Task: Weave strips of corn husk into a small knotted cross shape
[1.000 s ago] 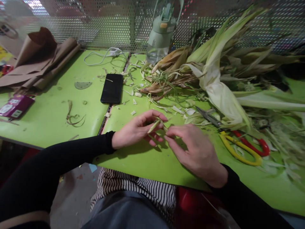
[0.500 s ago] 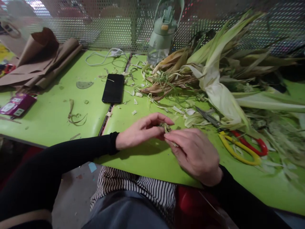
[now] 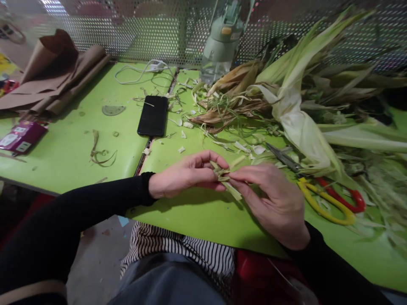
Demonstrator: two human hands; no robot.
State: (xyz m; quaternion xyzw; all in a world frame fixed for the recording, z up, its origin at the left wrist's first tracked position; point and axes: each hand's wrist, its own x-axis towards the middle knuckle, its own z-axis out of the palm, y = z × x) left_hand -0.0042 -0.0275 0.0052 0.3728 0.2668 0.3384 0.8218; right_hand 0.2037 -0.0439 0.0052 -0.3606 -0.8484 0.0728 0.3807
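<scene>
Between my two hands is a small knotted piece of pale green corn husk [image 3: 224,173], with short strip ends sticking out. My left hand [image 3: 187,173] is closed around its left side, thumb below and fingers curled over. My right hand [image 3: 273,199] pinches the right side of the piece between thumb and forefinger. Both hands are just above the green table [image 3: 190,216], near its front edge. To the right of my right hand lie scissors [image 3: 327,201] with one yellow and one red handle, blades pointing up and left.
A heap of corn husks [image 3: 295,123] covers the back right. Behind stands a pale green water bottle [image 3: 219,46]. A black phone [image 3: 152,115], a clear protractor [image 3: 113,110], a white cable [image 3: 133,70], a purple box [image 3: 23,136] and brown paper [image 3: 54,80] lie leftward.
My right hand has moved slightly right, away from my left. More of the husk piece now shows between the fingers, its strip ends fanned out. The view has shifted a little.
</scene>
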